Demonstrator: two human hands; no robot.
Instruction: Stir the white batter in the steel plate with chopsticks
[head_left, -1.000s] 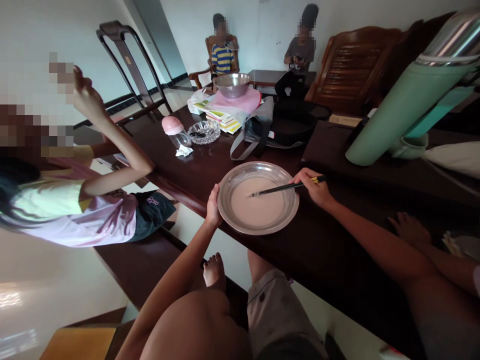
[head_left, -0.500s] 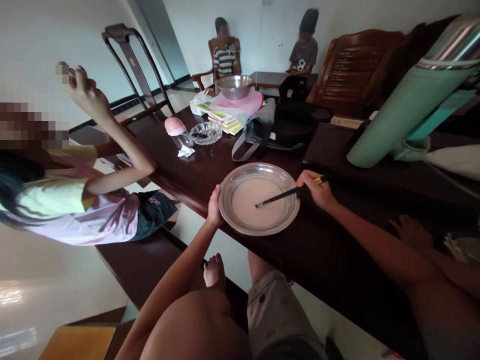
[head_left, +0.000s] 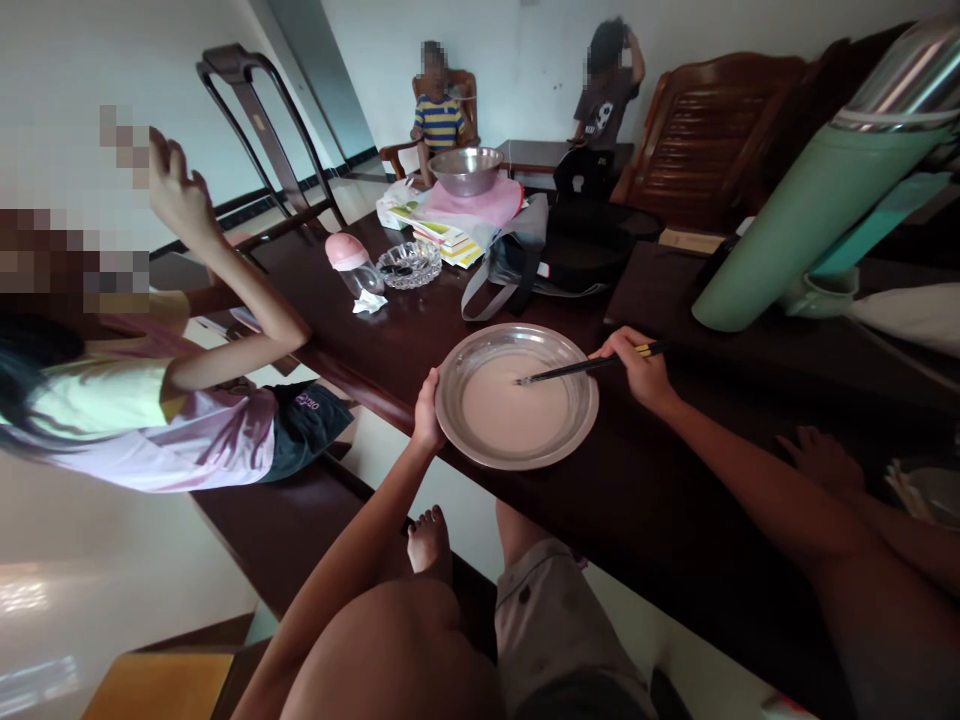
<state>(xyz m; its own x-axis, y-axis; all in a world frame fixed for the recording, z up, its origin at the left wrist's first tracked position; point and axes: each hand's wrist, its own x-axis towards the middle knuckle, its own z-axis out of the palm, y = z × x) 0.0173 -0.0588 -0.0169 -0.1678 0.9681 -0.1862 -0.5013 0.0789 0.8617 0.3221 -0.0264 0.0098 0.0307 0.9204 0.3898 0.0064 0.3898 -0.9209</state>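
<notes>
A round metal basin (head_left: 517, 458) with a wide rim rests at the near edge of the dark wooden table (head_left: 352, 350). Inside it is a pale pinkish-beige liquid (head_left: 510, 415). My left hand (head_left: 429, 412) grips the basin's left rim, its fingers partly hidden beneath. In my right hand (head_left: 637, 365), closed around them, are dark chopsticks (head_left: 562, 370) with gold bands near the upper end. Their tips dip into the liquid near the middle of the basin.
Beyond the basin lie a grey-black bag (head_left: 517, 260), a glass ashtray (head_left: 410, 266), a pink-capped bottle (head_left: 352, 262) and another metal bowl (head_left: 466, 172) on a pile. A green thermos (head_left: 795, 220) stands at right. A person (head_left: 142, 400) sits at left; two others sit farther back.
The chopstick tips have shifted slightly up and right through the liquid, and my right hand has risen a little. My left hand stays on the rim. A person at the back raises an arm.
</notes>
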